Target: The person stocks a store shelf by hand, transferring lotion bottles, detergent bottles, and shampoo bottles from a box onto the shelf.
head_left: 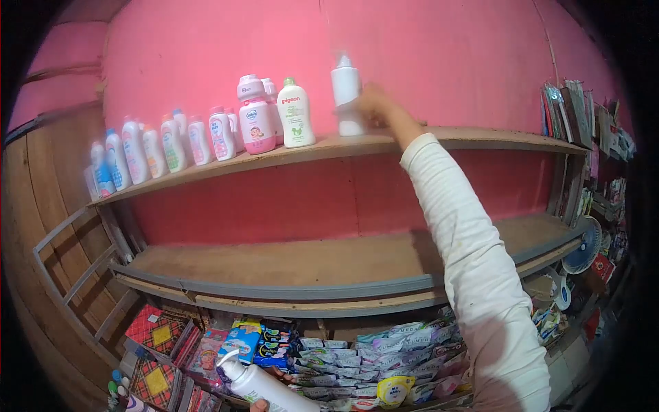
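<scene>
My right hand (375,104) reaches up to the upper shelf, its fingers closed around a white bottle (345,84) with a pointed top. The bottle stands upright at the shelf surface and is slightly blurred. Low in the view, my left hand (259,406) grips a white pump bottle (269,388), which is tilted; only parts of the fingers show. Left of the upright bottle is a green-capped Pigeon bottle (295,115). Beside that stands a pink bottle (257,127) with a tub (250,87) on top.
Several baby powder bottles (222,136) line the left of the upper shelf (446,137). Below runs a wooden lower shelf (295,264). Sachets (412,340) and packs (240,342) lie underneath. Books (563,113) stand at the right end, above a blue fan (583,246).
</scene>
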A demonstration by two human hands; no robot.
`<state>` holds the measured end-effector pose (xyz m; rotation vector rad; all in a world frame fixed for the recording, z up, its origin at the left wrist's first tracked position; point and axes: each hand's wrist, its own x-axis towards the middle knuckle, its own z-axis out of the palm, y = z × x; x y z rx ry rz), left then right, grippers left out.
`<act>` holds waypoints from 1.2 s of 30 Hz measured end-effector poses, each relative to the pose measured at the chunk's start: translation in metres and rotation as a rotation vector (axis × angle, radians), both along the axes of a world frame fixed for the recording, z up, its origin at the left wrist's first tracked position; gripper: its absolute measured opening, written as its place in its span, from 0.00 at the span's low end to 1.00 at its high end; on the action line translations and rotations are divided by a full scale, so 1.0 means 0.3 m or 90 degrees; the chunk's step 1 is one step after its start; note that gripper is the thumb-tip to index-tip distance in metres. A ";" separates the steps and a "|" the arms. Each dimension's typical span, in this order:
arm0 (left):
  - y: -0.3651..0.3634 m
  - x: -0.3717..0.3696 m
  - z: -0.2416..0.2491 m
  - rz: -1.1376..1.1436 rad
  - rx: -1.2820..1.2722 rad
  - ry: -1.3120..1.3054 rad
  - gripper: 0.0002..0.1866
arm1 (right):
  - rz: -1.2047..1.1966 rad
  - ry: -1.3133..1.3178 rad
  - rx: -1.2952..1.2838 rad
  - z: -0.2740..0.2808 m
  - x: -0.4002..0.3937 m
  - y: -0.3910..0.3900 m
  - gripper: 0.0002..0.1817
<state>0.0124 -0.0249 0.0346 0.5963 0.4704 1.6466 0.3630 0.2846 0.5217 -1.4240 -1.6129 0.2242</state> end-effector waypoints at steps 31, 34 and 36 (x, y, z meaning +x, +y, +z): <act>0.323 0.292 1.029 0.160 0.413 0.424 0.19 | -0.107 -0.118 0.024 -0.054 0.002 0.141 0.36; 0.346 0.307 1.107 0.170 0.450 0.472 0.20 | -0.077 -0.109 -0.026 -0.026 0.017 0.069 0.49; 0.376 0.327 1.169 0.207 0.494 0.494 0.20 | -0.046 -0.164 0.045 -0.008 0.039 -0.047 0.47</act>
